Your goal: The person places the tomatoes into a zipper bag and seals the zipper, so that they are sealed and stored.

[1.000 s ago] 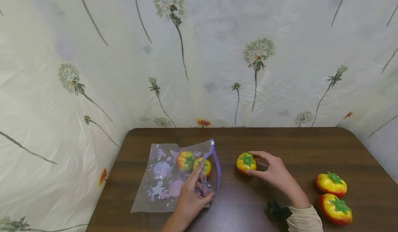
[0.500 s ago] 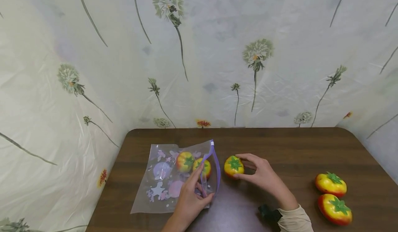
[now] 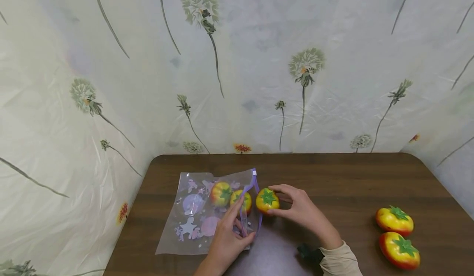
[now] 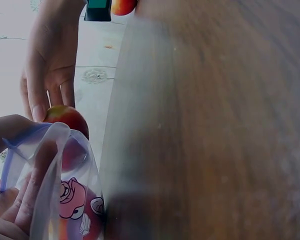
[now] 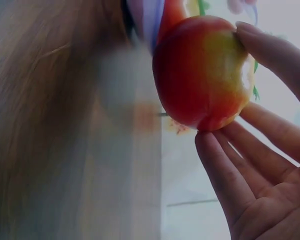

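When we check the head view, we find the left hand [image 3: 227,235] gripping the mouth of a clear, pastel-printed plastic bag [image 3: 171,237] with a purple zip edge [image 3: 253,181]. We see the right hand [image 3: 303,210] pinching a round, glossy, yellow-and-red fruit [image 3: 267,202] with a green star-shaped cap at that mouth; whether fruit and zip touch, we cannot tell. Inside lies a matching fruit [image 3: 246,202] just behind the opening; we judge that the pinched one could butt against it and shove the bag across the brown wood-grain table [image 3: 352,177].

In the left wrist view, we note slack, folded film beside the grip: should the hold loosen, the lip may collapse and block the opening.

In the right wrist view, we note that only fingertips [image 5: 206,142] bear on the smooth skin: should the zip catch it, the fruit could twist free and roll away
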{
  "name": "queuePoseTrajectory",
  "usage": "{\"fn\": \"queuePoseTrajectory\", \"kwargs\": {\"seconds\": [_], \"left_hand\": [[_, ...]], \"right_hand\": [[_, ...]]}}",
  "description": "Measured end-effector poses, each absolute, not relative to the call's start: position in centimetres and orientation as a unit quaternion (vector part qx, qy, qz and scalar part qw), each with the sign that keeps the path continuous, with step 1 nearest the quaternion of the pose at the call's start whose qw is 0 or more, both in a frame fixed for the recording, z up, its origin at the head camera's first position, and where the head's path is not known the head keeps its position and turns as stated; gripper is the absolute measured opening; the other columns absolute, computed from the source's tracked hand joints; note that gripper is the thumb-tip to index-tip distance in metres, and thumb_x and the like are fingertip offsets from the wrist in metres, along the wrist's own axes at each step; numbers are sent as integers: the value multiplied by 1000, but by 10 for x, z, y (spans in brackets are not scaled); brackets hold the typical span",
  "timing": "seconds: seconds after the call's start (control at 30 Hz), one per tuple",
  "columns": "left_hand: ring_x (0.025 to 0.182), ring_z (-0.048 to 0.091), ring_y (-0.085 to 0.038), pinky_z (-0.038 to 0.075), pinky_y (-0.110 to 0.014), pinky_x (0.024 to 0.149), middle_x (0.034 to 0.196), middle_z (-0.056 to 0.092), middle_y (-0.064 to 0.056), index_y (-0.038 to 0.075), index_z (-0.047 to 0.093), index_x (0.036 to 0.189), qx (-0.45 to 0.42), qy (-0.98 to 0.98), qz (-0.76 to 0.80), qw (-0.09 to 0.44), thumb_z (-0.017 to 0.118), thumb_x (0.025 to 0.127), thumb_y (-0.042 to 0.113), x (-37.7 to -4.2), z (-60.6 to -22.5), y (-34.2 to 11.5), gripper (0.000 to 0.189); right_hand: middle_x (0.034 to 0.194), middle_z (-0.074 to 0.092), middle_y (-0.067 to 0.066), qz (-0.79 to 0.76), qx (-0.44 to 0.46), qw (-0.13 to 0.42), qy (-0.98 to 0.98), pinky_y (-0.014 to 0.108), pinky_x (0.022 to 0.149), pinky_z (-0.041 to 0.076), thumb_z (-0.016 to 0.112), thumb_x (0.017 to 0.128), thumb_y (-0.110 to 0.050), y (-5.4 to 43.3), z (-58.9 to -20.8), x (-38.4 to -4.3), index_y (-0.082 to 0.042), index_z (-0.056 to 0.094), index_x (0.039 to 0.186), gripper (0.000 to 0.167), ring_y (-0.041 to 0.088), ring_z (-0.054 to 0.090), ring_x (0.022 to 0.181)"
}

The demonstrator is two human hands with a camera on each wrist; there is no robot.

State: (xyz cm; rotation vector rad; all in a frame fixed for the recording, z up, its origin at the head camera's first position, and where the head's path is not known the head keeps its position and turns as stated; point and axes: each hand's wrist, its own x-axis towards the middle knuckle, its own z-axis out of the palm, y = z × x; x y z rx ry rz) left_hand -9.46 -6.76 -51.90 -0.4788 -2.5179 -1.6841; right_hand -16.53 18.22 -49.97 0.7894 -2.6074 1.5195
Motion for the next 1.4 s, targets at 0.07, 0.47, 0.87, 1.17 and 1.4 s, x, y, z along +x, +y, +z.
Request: {"fn": "queuePoseTrajectory", "kwargs": {"seconds": [0.07, 0.47, 0.87, 1.17, 1.4], "left_hand": [[69, 60, 1, 60, -19, 56, 155, 51, -12, 13, 40, 159, -159, -819, -550, 38, 88, 76, 0, -94, -519, -67, 97], [68, 59, 3, 60, -18, 56, 153, 52, -12, 11, 42, 157, -170, -821, -543, 49, 89, 75, 0, -93, -519, -67, 95], [70, 59, 2, 60, -19, 57, 154, 52, -6, 17, 40, 159, -158, -826, -540, 33, 88, 77, 1, -94, -518, -68, 97], [69, 61, 0, 58, -16, 55, 148, 57, -9, 14, 42, 158, -178, -823, -535, 64, 88, 76, -1, -93, -520, -67, 95], [71, 59, 3, 60, -17, 58, 151, 54, -7, 17, 42, 158, -172, -826, -535, 52, 88, 77, 1, -93, -519, -67, 95]], "right_hand": [[128, 70, 17, 487, 256, 7, -835, 42, 94, 62, 90, 80, -21, 179, -500, -166, -4, 67, 130, 58, 39, 72, 112], [127, 70, 15, 473, 261, 7, -841, 41, 95, 61, 91, 78, -20, 165, -497, -166, -3, 67, 129, 59, 37, 71, 114], [124, 71, 15, 427, 284, 27, -858, 43, 91, 63, 92, 77, -19, 152, -496, -167, -2, 68, 127, 59, 33, 73, 108], [124, 73, 10, 380, 291, 34, -877, 42, 93, 63, 93, 77, -26, 142, -496, -165, -6, 69, 126, 59, 27, 72, 108], [124, 72, 12, 388, 298, 28, -872, 44, 93, 63, 92, 77, -22, 135, -502, -165, -3, 68, 126, 58, 29, 72, 108]]}}
